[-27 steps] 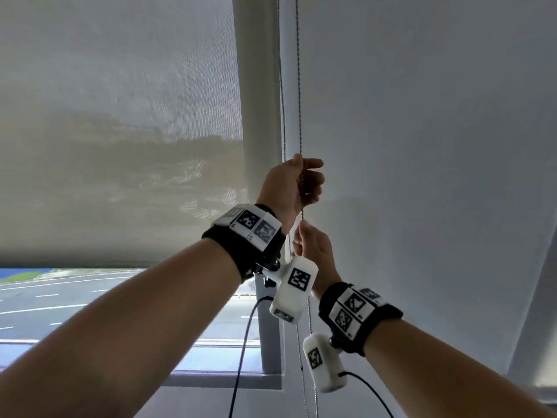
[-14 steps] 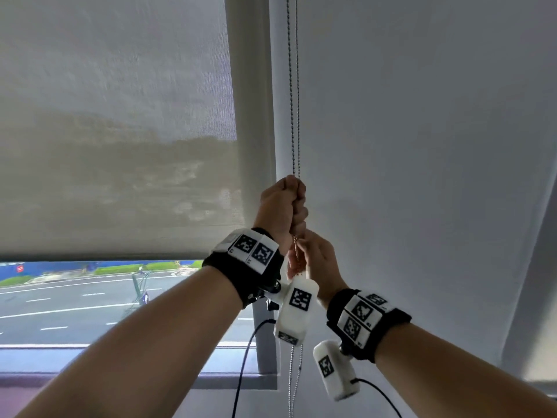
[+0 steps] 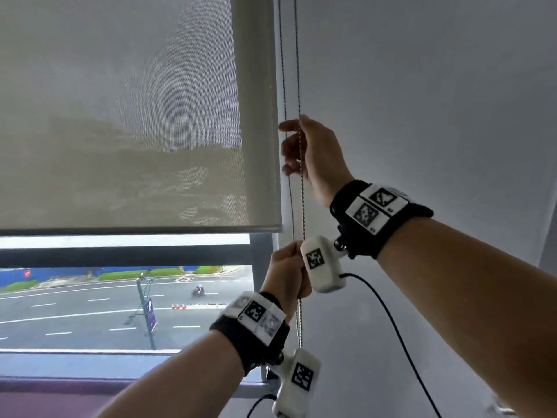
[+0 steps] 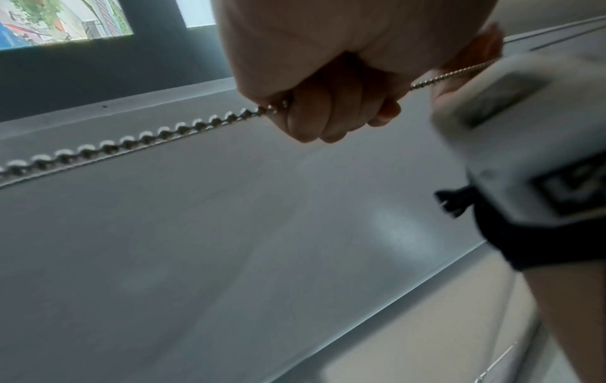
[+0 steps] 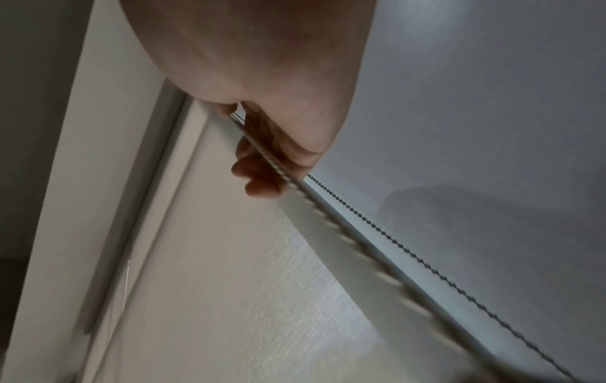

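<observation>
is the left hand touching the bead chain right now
Touching. The left wrist view shows the left hand with fingers curled round the bead chain, which runs out both sides of the fist.
</observation>
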`<control>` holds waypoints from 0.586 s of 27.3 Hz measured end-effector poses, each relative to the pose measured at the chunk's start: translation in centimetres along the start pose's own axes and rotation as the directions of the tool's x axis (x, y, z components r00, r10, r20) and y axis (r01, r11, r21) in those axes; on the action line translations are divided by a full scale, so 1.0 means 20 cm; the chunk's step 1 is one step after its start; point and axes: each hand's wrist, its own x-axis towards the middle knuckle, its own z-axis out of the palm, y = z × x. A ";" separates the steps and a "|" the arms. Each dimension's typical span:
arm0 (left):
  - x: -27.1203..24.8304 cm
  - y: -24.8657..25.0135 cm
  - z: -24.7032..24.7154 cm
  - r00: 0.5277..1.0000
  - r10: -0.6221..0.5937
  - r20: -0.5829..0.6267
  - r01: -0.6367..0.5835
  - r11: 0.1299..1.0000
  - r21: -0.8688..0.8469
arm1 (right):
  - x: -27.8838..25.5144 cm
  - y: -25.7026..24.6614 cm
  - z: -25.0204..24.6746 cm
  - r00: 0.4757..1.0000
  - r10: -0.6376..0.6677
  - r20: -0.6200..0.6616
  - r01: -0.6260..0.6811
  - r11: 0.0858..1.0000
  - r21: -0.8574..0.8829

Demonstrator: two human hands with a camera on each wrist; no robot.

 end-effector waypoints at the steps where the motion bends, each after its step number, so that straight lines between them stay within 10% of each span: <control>1: -0.02 -0.02 0.00 1.000 0.000 -0.002 0.000 1.000 0.008 | 0.00 -0.01 0.02 1.000 0.018 0.003 -0.018 1.000 0.004; 16: 0.13 0.13 -0.09 0.996 0.076 0.048 -0.073 0.995 -0.061 | -0.13 0.18 0.01 0.997 0.017 -0.075 -0.016 1.000 0.012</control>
